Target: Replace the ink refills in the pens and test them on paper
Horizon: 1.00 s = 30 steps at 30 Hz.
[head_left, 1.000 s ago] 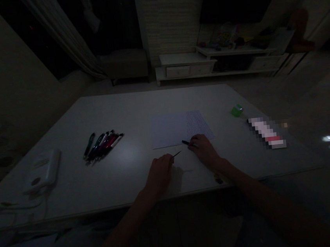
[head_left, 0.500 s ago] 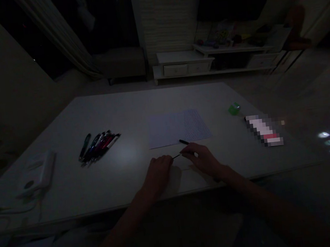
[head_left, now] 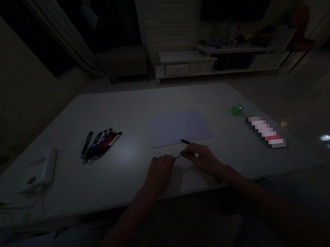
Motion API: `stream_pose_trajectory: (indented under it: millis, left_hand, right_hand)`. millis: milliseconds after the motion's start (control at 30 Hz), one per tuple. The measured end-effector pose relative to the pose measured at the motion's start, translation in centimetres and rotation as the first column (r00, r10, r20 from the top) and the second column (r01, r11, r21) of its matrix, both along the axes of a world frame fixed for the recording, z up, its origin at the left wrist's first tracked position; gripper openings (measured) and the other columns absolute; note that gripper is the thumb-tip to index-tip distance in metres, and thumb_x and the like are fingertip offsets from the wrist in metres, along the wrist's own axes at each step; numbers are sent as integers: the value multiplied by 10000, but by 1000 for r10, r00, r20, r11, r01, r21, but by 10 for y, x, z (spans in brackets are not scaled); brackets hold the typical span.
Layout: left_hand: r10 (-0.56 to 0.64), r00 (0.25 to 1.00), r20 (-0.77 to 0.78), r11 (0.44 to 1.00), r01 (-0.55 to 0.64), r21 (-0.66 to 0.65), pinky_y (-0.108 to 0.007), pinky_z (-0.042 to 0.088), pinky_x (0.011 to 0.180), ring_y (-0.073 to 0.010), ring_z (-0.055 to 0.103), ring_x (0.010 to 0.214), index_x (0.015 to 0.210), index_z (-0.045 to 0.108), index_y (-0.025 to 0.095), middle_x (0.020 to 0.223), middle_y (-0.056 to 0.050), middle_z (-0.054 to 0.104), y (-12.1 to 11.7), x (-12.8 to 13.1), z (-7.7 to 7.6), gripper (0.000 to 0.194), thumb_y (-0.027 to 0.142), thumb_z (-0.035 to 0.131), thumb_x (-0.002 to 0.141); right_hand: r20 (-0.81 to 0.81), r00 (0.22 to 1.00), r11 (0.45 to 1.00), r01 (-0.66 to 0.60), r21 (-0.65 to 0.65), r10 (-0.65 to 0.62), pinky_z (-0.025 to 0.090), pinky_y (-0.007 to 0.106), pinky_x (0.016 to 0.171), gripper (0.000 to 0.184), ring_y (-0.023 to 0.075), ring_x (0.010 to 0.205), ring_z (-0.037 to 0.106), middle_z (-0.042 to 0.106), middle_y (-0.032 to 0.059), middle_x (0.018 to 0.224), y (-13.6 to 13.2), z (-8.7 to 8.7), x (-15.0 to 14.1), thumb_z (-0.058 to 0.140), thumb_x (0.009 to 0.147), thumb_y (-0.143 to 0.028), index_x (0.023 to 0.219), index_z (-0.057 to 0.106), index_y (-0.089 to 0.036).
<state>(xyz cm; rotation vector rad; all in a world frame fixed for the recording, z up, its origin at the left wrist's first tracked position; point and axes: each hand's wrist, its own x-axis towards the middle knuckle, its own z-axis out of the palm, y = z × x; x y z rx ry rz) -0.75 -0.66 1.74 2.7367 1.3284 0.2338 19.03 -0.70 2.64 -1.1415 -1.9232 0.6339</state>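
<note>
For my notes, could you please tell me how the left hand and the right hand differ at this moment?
The left hand is curled with its knuckles up, while the right hand has its fingers stretched forward. The right hand also lies nearer the sheet of paper than the left hand does. Both are bare, both are over the white table, and a thin black stick runs between them.

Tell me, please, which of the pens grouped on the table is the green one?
It is the leftmost pen of the bunch: it looks dark green, while the pens lying to its right show blue, red or white.
</note>
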Motion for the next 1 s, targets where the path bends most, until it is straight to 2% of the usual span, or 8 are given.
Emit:
stream_pose_trajectory:
  millis: [133, 400, 500, 567, 633, 733, 867, 1000]
  left_hand:
    - [-29, 998, -48, 1000, 29, -1, -342, 351, 740, -201, 543, 860, 991, 495, 183, 910, -47, 590, -2, 1, 0, 160, 122, 405, 872]
    - [-42, 999, -19, 999, 42, -35, -336, 352, 741, -191, 539, 860, 971, 496, 179, 917, -49, 587, -3, 2, -4, 138, 136, 402, 880]
    - [6, 1000, 9, 1000, -6, -15, -328, 346, 742, -182, 541, 841, 952, 497, 179, 902, -45, 589, 1, 0, -5, 148, 113, 384, 881]
    - [24, 1000, 18, 1000, -24, 9, -327, 343, 741, -183, 543, 834, 940, 497, 177, 893, -44, 591, 3, -2, -5, 148, 110, 378, 883]
    - [35, 999, 20, 999, -35, 25, -325, 341, 735, -186, 544, 833, 937, 497, 177, 887, -44, 593, 5, -4, -6, 140, 122, 378, 888]
    - [59, 998, 19, 997, -60, 40, -325, 344, 728, -189, 547, 832, 940, 500, 175, 881, -45, 594, 7, -7, -4, 141, 140, 370, 896]
    - [90, 996, -18, 995, -89, 40, -330, 350, 723, -192, 552, 828, 950, 504, 171, 890, -50, 599, 9, -11, -2, 159, 136, 358, 898]
    - [104, 993, -53, 994, -103, 28, -328, 352, 736, -189, 554, 843, 958, 506, 174, 905, -52, 598, 9, -13, -2, 159, 133, 366, 893]
  right_hand:
    - [20, 999, 999, -47, 6, 47, 455, 259, 657, 138, 133, 689, 578, 656, 44, 779, 0, -2, -4, 562, 812, -249, 880, 669, -194]
    - [55, 990, 979, -120, -168, 130, 450, 239, 646, 343, 118, 690, 562, 632, 26, 826, 3, -1, -2, 643, 737, -264, 1073, 604, -205]
    - [179, 980, 992, 99, -75, -84, 440, 281, 703, 324, 149, 745, 543, 598, 43, 828, 18, -8, 17, 678, 700, -283, 1001, 623, -177]
    - [256, 930, 962, 273, -6, -262, 429, 317, 742, 236, 180, 799, 534, 579, 62, 833, 28, -16, 27, 649, 725, -298, 920, 639, -167]
    - [305, 890, 938, 346, 35, -340, 417, 336, 773, 166, 204, 856, 525, 570, 78, 852, 34, -23, 31, 626, 741, -294, 849, 644, -169]
    - [315, 893, 945, 326, 37, -320, 404, 335, 791, 103, 207, 879, 529, 588, 81, 856, 34, -24, 32, 587, 769, -255, 809, 629, -170]
    - [236, 951, 972, 222, -75, -199, 415, 284, 690, 91, 157, 732, 560, 627, 38, 804, 23, -12, 32, 524, 816, -238, 852, 591, -186]
    - [180, 974, 990, 144, -12, -139, 417, 267, 685, 69, 144, 733, 560, 625, 33, 822, 13, -2, 31, 535, 816, -233, 851, 584, -198]
